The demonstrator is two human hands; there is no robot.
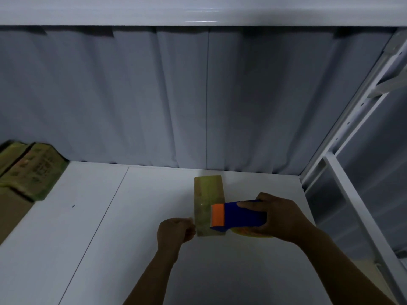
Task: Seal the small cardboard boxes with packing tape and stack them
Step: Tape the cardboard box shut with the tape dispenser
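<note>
Two hands: left (175, 232) pinching one box (209, 203), right (279, 219) gripping one tape dispenser (240, 215).

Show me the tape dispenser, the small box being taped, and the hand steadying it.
tape dispenser (239, 214), head view, blue body.
small box (208, 190), head view, taped top face.
left hand (175, 233), head view, back of the hand.

small box (208, 199): tan cardboard, long and narrow, lying flat on the white surface, its long axis running near to far; glossy tape covers its top face.
tape dispenser (239, 214): blue body with an orange front edge, resting over the box's near right part, tilted slightly.
tape roll (253, 234): yellowish, only its lower rim visible beneath the dispenser.
stacked cartons (28, 170): tan, printed, at the far left edge.
</note>
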